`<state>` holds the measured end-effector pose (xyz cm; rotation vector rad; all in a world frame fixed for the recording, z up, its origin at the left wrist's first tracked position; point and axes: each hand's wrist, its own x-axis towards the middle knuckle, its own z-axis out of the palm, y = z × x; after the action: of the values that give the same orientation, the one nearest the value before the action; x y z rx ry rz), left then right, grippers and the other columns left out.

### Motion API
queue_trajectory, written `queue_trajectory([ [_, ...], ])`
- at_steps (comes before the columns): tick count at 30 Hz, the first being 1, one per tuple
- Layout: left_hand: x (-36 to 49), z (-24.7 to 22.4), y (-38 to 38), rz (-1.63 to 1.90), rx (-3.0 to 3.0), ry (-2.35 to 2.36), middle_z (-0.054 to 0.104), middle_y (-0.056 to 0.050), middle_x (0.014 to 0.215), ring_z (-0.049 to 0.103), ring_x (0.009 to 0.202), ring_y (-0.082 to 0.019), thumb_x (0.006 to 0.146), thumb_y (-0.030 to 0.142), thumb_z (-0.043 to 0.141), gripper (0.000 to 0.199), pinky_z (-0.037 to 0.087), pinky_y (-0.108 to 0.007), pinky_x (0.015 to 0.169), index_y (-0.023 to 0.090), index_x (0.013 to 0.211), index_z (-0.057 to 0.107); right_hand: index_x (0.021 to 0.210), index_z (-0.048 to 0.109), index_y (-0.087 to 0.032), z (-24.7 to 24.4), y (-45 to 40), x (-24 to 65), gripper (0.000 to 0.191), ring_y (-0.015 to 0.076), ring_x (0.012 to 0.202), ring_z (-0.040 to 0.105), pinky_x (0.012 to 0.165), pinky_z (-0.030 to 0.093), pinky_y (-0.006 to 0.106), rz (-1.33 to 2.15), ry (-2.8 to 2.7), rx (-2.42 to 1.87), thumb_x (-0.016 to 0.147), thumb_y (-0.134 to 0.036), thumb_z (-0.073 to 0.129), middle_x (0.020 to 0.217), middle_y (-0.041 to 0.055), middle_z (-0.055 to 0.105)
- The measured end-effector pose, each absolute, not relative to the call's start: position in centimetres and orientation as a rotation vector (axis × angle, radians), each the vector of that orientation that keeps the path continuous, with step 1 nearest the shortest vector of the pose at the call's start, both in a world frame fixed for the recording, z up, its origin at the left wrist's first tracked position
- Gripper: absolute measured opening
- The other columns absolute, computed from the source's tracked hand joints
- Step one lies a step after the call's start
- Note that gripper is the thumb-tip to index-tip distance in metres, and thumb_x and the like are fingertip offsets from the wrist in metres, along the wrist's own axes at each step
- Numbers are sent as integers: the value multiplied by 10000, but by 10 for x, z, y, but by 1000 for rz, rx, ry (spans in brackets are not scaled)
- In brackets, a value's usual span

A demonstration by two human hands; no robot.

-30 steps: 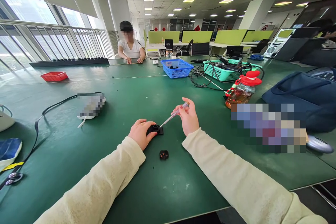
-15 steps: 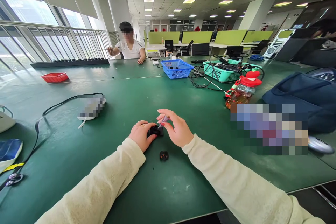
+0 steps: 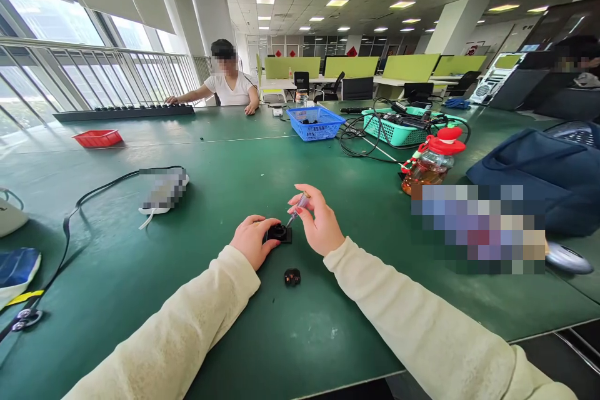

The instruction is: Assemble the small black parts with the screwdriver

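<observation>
My left hand (image 3: 255, 242) grips a small black part (image 3: 280, 233) with a rounded top and a flat square base, holding it down on the green table (image 3: 225, 187). Its far side is hidden by my fingers. Pinched in my right hand (image 3: 319, 220) is a slim screwdriver (image 3: 299, 207) with a pale translucent handle. The tool slants down to the left, and its tip is at the right edge of the black part; whether it touches, I cannot tell. Nearer to me lies a loose black part (image 3: 292, 277) with coppery glints, touched by neither hand.
A red tray (image 3: 98, 138), a blue basket (image 3: 315, 127) and a green basket (image 3: 398, 131) with black cables stand farther back. To the right are a red-lidded jar (image 3: 434, 162) and a dark blue bag (image 3: 539, 169). Across the table sits a person (image 3: 229, 84) beside a long black rack (image 3: 126, 114).
My right hand has lifted slightly up and right with the screwdriver, showing more of the black part. My left hand stays put. The person opposite has lowered an arm to the black rack.
</observation>
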<state>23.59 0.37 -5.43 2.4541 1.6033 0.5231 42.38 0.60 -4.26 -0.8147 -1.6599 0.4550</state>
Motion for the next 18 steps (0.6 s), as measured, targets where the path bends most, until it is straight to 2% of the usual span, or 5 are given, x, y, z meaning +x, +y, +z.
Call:
queue_trajectory([
  [4, 235, -55, 4, 539, 2461, 1588, 702, -66, 1112, 505, 1200, -262, 802, 261, 631, 403, 409, -460, 1053, 235, 1204, 617, 1243, 480, -256, -41, 7, 423, 354, 134, 764, 643, 819, 532, 332, 448, -1686, -875, 901, -167, 484, 877, 5, 649],
  [13, 234, -55, 5, 526, 2473, 1565, 707, -59, 1096, 509, 1189, -266, 816, 285, 617, 369, 420, -462, 1041, 244, 1182, 629, 1283, 424, -242, -36, -5, 424, 351, 144, 748, 605, 769, 537, 340, 291, -1579, -778, 935, -192, 439, 859, 23, 613],
  [18, 235, -53, 4, 541, 2489, 1564, 707, -64, 1080, 523, 1169, -273, 797, 290, 635, 374, 433, -474, 1027, 246, 1169, 636, 1251, 479, -259, -37, -5, 420, 347, 154, 797, 615, 805, 529, 334, 252, -1698, -792, 910, -197, 503, 894, 28, 647],
])
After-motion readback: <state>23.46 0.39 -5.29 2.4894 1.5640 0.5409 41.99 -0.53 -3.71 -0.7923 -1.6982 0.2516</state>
